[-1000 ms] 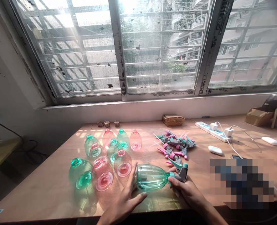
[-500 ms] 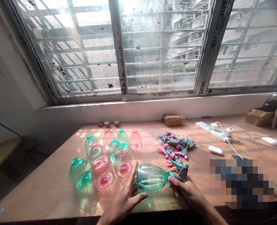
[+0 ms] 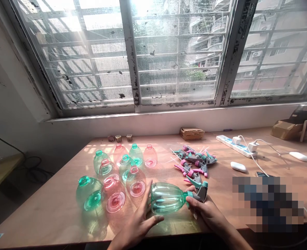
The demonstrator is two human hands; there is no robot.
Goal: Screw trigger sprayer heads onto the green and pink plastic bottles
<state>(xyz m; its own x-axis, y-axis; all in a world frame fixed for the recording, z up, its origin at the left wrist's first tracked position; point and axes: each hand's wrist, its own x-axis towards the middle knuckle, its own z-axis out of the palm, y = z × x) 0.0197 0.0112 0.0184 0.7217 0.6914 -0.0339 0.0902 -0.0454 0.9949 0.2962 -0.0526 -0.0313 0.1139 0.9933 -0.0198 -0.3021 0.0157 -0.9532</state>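
Observation:
A clear green spray bottle (image 3: 167, 198) lies sideways above the table's front part, its base to the left. Its grey and teal trigger head (image 3: 202, 192) is on the neck at the right. My right hand (image 3: 204, 209) grips the bottle around its neck and collar, thumb on the near side. At the base, my left hand (image 3: 142, 218) is open, with the index finger stretched upward and the thumb apart below. Whether its palm presses the base is hard to tell. Several loose spray heads (image 3: 195, 160), pink, teal and grey, lie heaped beyond the bottle.
Several open-necked bottles, green (image 3: 88, 191) and pink (image 3: 114, 194), stand on the wooden table (image 3: 51, 208) at left. Behind are a small cardboard box (image 3: 192, 133) and a power strip (image 3: 233, 146) with cables. A white case (image 3: 238, 166) and a blurred-out patch (image 3: 267, 203) are at right.

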